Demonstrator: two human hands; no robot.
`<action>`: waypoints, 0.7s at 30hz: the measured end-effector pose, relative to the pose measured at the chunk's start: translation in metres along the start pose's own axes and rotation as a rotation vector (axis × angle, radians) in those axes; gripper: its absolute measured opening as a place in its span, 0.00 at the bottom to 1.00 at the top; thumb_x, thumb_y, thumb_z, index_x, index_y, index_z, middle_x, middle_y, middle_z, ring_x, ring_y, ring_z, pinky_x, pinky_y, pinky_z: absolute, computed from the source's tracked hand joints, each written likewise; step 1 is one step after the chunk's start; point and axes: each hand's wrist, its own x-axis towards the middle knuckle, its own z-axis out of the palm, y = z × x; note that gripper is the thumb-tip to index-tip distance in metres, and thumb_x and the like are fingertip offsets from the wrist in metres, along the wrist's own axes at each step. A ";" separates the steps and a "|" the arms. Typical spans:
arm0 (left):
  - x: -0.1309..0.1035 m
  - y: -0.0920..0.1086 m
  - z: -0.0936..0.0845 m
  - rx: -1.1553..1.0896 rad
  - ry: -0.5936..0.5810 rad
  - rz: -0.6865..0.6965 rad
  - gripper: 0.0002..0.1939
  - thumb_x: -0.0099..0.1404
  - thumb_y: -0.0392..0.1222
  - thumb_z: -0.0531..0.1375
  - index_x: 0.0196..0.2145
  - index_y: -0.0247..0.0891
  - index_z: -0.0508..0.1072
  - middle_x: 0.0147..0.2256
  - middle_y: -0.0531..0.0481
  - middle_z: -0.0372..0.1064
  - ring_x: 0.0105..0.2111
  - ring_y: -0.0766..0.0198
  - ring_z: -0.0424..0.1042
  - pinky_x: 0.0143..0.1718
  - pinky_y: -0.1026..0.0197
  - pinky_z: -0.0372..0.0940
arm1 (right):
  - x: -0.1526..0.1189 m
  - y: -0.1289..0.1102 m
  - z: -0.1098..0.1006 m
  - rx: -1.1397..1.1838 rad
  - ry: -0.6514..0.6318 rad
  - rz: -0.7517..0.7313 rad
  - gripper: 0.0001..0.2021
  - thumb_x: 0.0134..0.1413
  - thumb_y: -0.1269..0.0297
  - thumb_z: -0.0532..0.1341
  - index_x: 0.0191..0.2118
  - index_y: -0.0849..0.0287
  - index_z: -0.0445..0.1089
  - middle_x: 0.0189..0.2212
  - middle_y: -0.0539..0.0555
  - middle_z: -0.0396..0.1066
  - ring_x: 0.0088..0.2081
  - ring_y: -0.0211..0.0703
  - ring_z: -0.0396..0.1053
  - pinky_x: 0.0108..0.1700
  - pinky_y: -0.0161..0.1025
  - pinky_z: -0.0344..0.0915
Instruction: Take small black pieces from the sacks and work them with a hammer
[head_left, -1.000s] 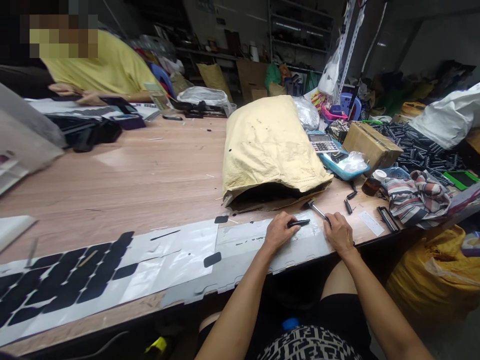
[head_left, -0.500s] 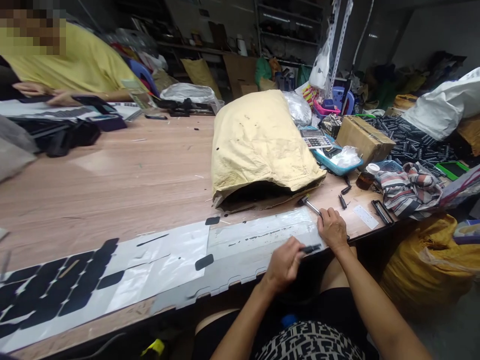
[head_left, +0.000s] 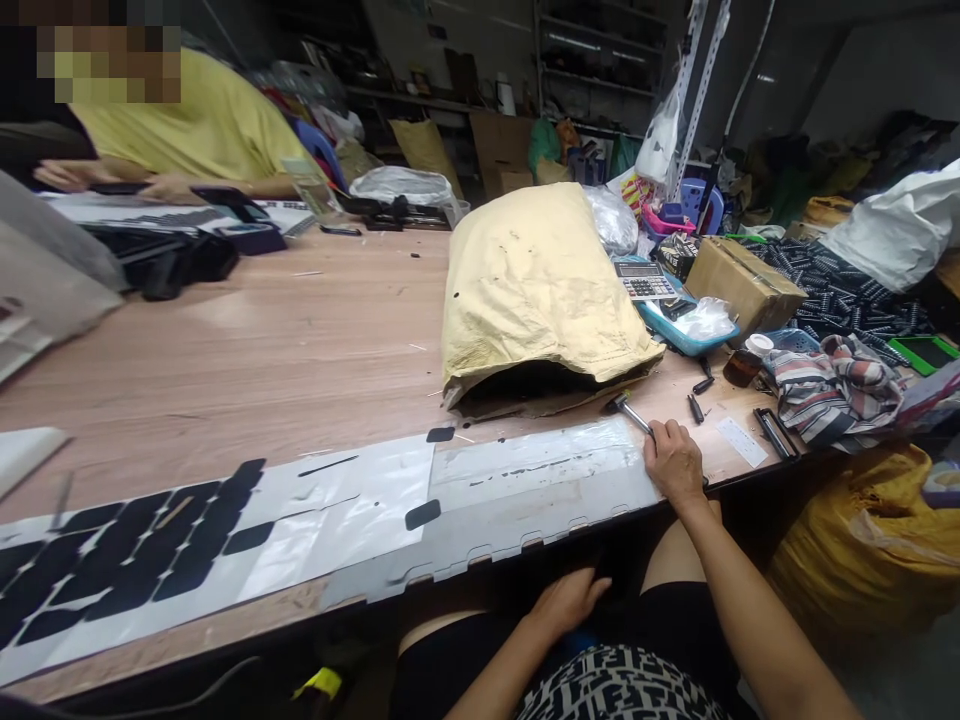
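Note:
Below the front edge of the table, my left hand (head_left: pixel 571 600) hangs over my lap. Its visible fingers are apart and point right; no object shows in them, though the underside is hidden. My right hand (head_left: pixel 675 462) rests at the table's edge, closed around the handle of a small hammer (head_left: pixel 636 415). The hammer's dark head lies on the table, up and left of the hand. Under and left of that hand stretches a grey-white sheet (head_left: pixel 525 500) with notched front edge. Further left is a white backing sheet (head_left: pixel 300 530) with rounded black pads (head_left: pixel 195 550).
A large yellow sack (head_left: pixel 547 290) lies with its dark mouth facing me. Right of it are a calculator (head_left: pixel 643 282), blue tray (head_left: pixel 694 338), cardboard box (head_left: pixel 742 285), brown bottle (head_left: pixel 742 365) and striped cloth (head_left: pixel 836 385). Far left sits a person in yellow (head_left: pixel 217 120).
My left hand has dropped from above the sheet to below the table edge, and the dark slim object it held is out of sight. My right hand stays on the hammer. The view has shifted slightly.

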 end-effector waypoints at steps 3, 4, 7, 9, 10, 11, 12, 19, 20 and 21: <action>-0.018 0.038 -0.030 0.023 0.005 0.376 0.19 0.68 0.50 0.57 0.54 0.47 0.77 0.47 0.45 0.78 0.48 0.51 0.77 0.50 0.54 0.68 | 0.000 0.000 0.001 -0.003 0.002 -0.006 0.09 0.66 0.65 0.54 0.46 0.58 0.70 0.38 0.56 0.68 0.41 0.47 0.61 0.40 0.40 0.54; -0.022 0.050 -0.047 -0.001 0.048 0.473 0.17 0.69 0.50 0.56 0.50 0.47 0.79 0.45 0.47 0.80 0.45 0.54 0.78 0.48 0.57 0.68 | 0.000 0.000 0.001 -0.003 0.003 -0.010 0.09 0.66 0.65 0.55 0.46 0.58 0.70 0.39 0.56 0.68 0.41 0.47 0.61 0.40 0.40 0.54; -0.020 0.070 -0.116 -0.130 0.433 0.449 0.17 0.69 0.54 0.57 0.43 0.44 0.80 0.38 0.48 0.80 0.37 0.58 0.77 0.42 0.59 0.68 | 0.000 0.000 0.000 -0.003 -0.001 -0.011 0.09 0.66 0.65 0.55 0.46 0.58 0.69 0.39 0.57 0.68 0.41 0.48 0.62 0.40 0.41 0.53; -0.007 0.066 -0.169 -0.139 0.748 0.227 0.21 0.69 0.57 0.54 0.36 0.40 0.80 0.32 0.47 0.79 0.32 0.58 0.75 0.37 0.59 0.68 | 0.001 -0.001 0.000 -0.006 -0.003 -0.005 0.08 0.65 0.65 0.55 0.46 0.58 0.69 0.38 0.56 0.68 0.41 0.48 0.62 0.39 0.41 0.53; 0.002 0.060 -0.194 -0.122 0.889 0.064 0.22 0.69 0.57 0.53 0.34 0.39 0.79 0.31 0.46 0.78 0.32 0.56 0.75 0.36 0.58 0.67 | 0.001 -0.001 0.000 -0.007 -0.004 -0.002 0.08 0.65 0.66 0.55 0.45 0.57 0.69 0.38 0.56 0.68 0.40 0.47 0.62 0.39 0.41 0.53; 0.012 0.053 -0.217 -0.090 1.000 -0.124 0.23 0.68 0.58 0.53 0.33 0.37 0.79 0.31 0.43 0.78 0.34 0.53 0.76 0.38 0.55 0.68 | 0.000 -0.001 0.000 -0.007 -0.004 0.001 0.08 0.65 0.66 0.55 0.45 0.57 0.69 0.38 0.56 0.68 0.40 0.47 0.62 0.39 0.41 0.53; 0.022 0.045 -0.236 -0.053 1.056 -0.296 0.24 0.67 0.59 0.55 0.31 0.35 0.79 0.32 0.38 0.78 0.36 0.47 0.76 0.40 0.51 0.68 | 0.000 -0.001 0.000 -0.005 -0.004 0.004 0.08 0.65 0.66 0.55 0.45 0.57 0.69 0.38 0.56 0.68 0.40 0.47 0.62 0.39 0.41 0.53; 0.059 0.006 -0.273 -0.151 1.055 -0.593 0.34 0.52 0.62 0.67 0.42 0.26 0.79 0.38 0.26 0.76 0.42 0.33 0.75 0.36 0.44 0.70 | -0.002 -0.002 0.003 -0.003 0.003 0.011 0.05 0.64 0.66 0.56 0.42 0.57 0.69 0.37 0.56 0.68 0.40 0.48 0.62 0.39 0.41 0.53; 0.058 0.003 -0.271 -0.154 1.049 -0.554 0.31 0.53 0.61 0.66 0.41 0.27 0.79 0.35 0.29 0.77 0.40 0.36 0.76 0.35 0.46 0.70 | -0.002 -0.002 0.002 -0.004 0.002 0.015 0.05 0.64 0.66 0.56 0.42 0.57 0.69 0.38 0.56 0.68 0.40 0.48 0.62 0.39 0.41 0.53; 0.055 0.001 -0.268 -0.150 1.039 -0.504 0.28 0.55 0.60 0.64 0.39 0.29 0.79 0.32 0.32 0.77 0.37 0.39 0.76 0.33 0.48 0.70 | -0.002 -0.002 0.002 -0.003 0.000 0.018 0.05 0.64 0.66 0.56 0.42 0.57 0.68 0.38 0.56 0.68 0.40 0.47 0.62 0.39 0.41 0.53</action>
